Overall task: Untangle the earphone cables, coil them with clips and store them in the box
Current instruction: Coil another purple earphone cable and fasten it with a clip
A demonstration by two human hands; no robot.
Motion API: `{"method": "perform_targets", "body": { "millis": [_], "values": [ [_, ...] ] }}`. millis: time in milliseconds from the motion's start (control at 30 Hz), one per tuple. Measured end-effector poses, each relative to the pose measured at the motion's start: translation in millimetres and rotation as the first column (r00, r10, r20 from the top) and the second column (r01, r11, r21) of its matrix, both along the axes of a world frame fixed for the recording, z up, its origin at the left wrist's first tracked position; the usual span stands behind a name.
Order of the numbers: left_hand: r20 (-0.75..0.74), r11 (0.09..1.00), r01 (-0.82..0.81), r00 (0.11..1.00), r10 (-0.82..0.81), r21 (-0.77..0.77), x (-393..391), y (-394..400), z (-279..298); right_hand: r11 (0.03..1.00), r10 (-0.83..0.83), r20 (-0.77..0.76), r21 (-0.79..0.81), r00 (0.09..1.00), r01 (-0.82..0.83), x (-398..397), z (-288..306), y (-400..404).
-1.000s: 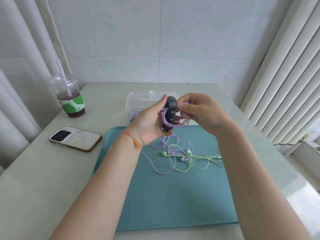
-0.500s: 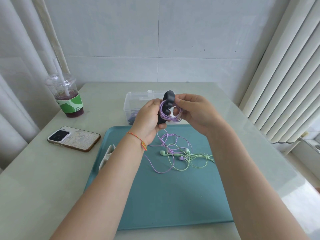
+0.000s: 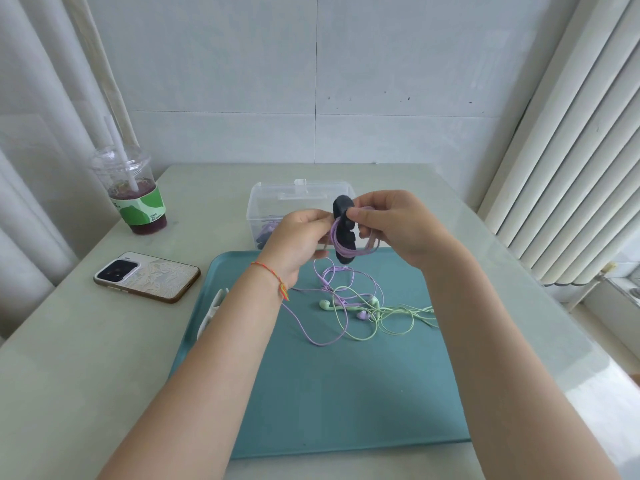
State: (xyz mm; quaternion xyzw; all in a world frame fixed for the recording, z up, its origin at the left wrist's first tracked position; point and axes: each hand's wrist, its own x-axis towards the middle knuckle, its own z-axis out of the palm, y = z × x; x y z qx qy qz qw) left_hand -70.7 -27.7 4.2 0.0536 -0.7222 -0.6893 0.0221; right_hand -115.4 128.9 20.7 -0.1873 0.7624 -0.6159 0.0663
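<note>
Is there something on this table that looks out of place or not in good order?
Mostly tidy. The purple cable and green cable are tangled together on the teal tray, and a white clip lies across the tray's left rim. No spill shows around the drink cup.

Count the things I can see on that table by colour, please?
Purple earphone cable: 1
Green earphone cable: 1
Dark plastic winding clip: 1
White plastic clip: 1
Clear plastic box: 1
Teal tray: 1
Phone: 1
Drink cup: 1
Total: 8
</note>
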Motion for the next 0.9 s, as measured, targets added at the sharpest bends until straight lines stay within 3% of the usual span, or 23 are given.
{"method": "perform_targets", "body": {
  "millis": [100, 233, 467, 700, 900],
  "values": [
    [-0.034, 0.979, 0.059, 0.997, -0.067, -0.195, 0.9, -7.8, 1.7, 0.979, 0.036, -0.063, 0.205, 0.997, -0.023, 2.7, 3.5, 5.9],
    [-0.012, 0.947, 0.256, 0.965, -0.263, -0.192, 3.8, -13.0, 5.5, 0.94, 0.085, -0.081, 0.336, 0.993, -0.053, 5.0, 6.1, 5.1],
    [-0.117, 0.959, 0.194, 0.968, -0.221, -0.206, 2.3, -13.4, 0.0, 0.916, 0.133, -0.079, 0.391, 0.988, -0.092, 7.6, 8.1, 5.6],
    [-0.108, 0.975, 0.14, 0.981, -0.159, -0.171, 1.9, -12.3, -1.2, 0.912, 0.098, -0.079, 0.405, 0.992, -0.057, 7.5, 5.5, 2.6],
    [-0.073, 0.972, 0.185, 0.978, -0.197, -0.141, 0.3, -9.7, -3.2, 0.906, 0.103, -0.076, 0.419, 0.992, -0.061, 7.8, 5.1, 2.4]
  ]
}}
